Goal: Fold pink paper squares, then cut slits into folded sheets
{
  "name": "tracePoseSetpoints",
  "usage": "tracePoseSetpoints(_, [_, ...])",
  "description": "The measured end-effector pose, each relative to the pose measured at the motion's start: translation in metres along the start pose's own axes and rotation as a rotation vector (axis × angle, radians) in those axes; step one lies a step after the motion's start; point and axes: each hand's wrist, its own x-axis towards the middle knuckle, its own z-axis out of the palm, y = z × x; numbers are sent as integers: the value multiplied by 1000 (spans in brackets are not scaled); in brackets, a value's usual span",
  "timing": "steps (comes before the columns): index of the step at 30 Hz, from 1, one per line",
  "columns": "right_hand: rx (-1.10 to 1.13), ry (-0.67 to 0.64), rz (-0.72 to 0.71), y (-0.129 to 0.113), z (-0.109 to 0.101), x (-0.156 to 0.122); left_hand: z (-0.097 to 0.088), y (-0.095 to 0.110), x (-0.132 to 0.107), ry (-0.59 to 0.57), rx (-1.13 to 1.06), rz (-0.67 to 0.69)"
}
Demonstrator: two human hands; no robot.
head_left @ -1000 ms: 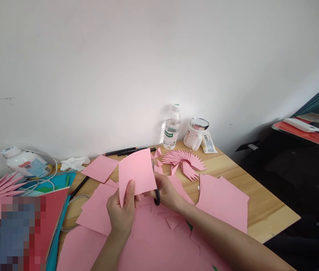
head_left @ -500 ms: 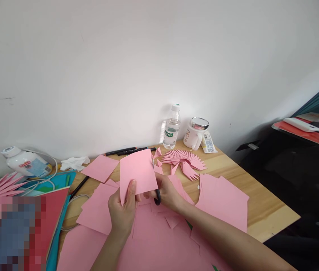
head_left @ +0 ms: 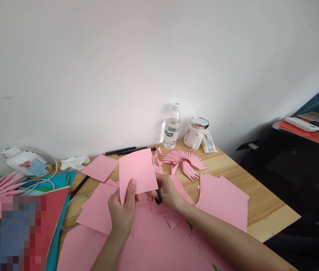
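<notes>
My left hand (head_left: 122, 210) pinches the lower edge of an upright pink paper sheet (head_left: 137, 171), thumb on its near face. Just right of it, my right hand (head_left: 166, 192) is closed around black-handled scissors (head_left: 158, 195), whose blades are hidden behind the sheet's right edge. Both hands hover over a pile of loose pink sheets (head_left: 159, 233) spread on the wooden table (head_left: 263, 210).
A fan of folded pink paper points (head_left: 184, 160) lies behind the hands. A water bottle (head_left: 172, 128), a white mug (head_left: 195, 134) and black pens (head_left: 129, 150) stand near the wall. A white jar (head_left: 24, 162), cables and coloured card lie at left. The table's right edge drops to a dark area.
The pink sheet has tilted slightly more upright in my left hand and my right hand with the scissors has shifted a little; everything on the table is unmoved.
</notes>
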Motion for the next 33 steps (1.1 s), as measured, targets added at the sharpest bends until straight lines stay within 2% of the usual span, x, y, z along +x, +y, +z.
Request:
tracePoseSetpoints(2, [-7, 56, 7, 1, -1, 1, -1, 0, 1, -1, 1, -15])
tracePoseSetpoints(6, [27, 346, -115, 5, -8, 6, -6, -3, 7, -46, 5, -43])
tracePoseSetpoints(8, [52, 411, -167, 6, -13, 8, -7, -7, 11, -116, 40, -69])
tracePoseSetpoints(11, [-34, 493, -180, 7, -19, 9, -7, -16, 17, -281, 147, -98])
tracePoseSetpoints(13, [-66, 606, -179, 6, -21, 10, -6, -24, 19, -359, 181, -33])
tracePoseSetpoints(16, [-28, 841, -196, 6, -25, 13, -4, -36, 19, -428, 339, 176])
tracePoseSetpoints(18, [17, 928, -220, 7, -28, 15, -2, -45, 17, -474, 485, 317])
tracePoseSetpoints(21, [30, 899, -218, 7, -31, 17, 1, -56, 15, -585, 617, 458])
tracePoseSetpoints(24, [-16, 846, -176, 6, -31, 15, 4, -58, 13, -626, 685, 535])
tracePoseSetpoints(27, [-63, 821, -147, 6, -31, 14, 4, -54, 14, -591, 672, 568])
tracePoseSetpoints(31, [-104, 806, -145, 8, -33, 15, 0, -48, 16, -543, 609, 541])
tracePoseSetpoints(33, [-120, 807, -147, 8, -34, 15, -3, -47, 16, -458, 583, 535])
